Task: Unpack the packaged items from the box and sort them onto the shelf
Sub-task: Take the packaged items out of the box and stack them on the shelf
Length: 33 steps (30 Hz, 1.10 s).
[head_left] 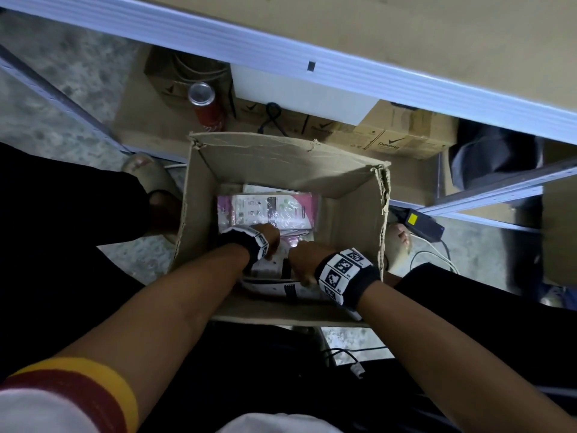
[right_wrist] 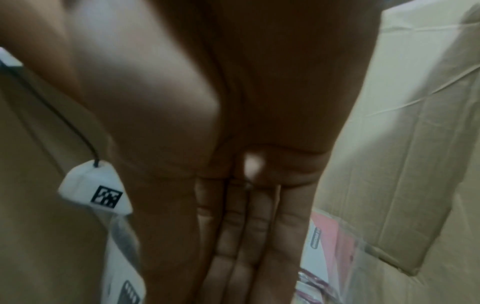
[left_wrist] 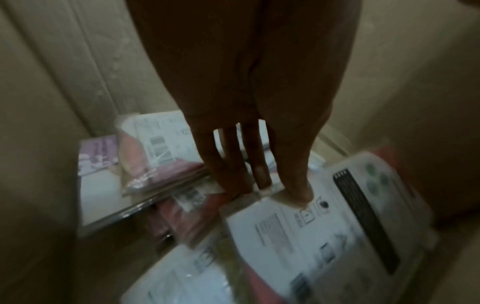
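Observation:
An open cardboard box (head_left: 349,214) stands on the floor between my feet. Inside lie several pink and white packaged items (head_left: 268,210) in clear plastic. Both hands are down in the box. My left hand (head_left: 270,237) pinches the top edge of a white package (left_wrist: 324,226), with the thumb on its front and the fingers behind it; the left hand (left_wrist: 267,191) shows this close up. My right hand (head_left: 301,257) reaches down beside an upright white package (head_left: 274,285) near the front wall. In the right wrist view the right hand (right_wrist: 246,257) has straight fingers held together, nothing gripped.
The shelf (head_left: 406,26) with its pale metal rail (head_left: 281,54) spans the top. Below it sit brown cartons (head_left: 399,142) and a red can (head_left: 206,107). A black adapter (head_left: 418,221) and cables lie on the floor right of the box. Sandalled feet (head_left: 150,173) flank the box.

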### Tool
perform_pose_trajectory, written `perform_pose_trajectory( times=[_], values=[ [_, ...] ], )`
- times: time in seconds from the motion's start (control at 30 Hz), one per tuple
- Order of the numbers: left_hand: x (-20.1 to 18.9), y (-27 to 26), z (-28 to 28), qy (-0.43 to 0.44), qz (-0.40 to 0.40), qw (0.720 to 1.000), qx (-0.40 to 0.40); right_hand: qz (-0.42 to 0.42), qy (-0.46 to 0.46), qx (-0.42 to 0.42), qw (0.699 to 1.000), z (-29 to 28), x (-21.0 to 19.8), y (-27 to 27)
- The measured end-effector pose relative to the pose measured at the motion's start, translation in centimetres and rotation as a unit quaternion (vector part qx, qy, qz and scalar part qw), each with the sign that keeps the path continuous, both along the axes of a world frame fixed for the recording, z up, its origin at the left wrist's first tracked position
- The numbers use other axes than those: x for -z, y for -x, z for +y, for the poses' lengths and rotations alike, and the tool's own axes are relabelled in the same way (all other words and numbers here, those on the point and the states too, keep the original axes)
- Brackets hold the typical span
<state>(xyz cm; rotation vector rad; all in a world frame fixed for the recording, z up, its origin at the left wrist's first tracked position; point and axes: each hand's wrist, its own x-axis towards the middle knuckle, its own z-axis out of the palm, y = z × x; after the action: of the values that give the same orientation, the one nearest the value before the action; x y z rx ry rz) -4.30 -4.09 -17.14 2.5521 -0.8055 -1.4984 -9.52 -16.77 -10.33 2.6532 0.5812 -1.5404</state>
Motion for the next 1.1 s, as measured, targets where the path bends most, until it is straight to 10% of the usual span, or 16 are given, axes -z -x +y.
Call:
perform_pose_trajectory(
  times=[0.63,1.1],
  values=[
    [1.2,1.0,0.3,-0.043,0.012,0.999,0.003,-0.018,-0.02,0.023,0.999,0.5,-0.2,0.1],
    [-10.8,-5.0,0.6,0.011,-0.076,0.997,0.017,-0.1,0.025,-0.005,0.995,-0.4,-6.0,-2.5]
  ],
)
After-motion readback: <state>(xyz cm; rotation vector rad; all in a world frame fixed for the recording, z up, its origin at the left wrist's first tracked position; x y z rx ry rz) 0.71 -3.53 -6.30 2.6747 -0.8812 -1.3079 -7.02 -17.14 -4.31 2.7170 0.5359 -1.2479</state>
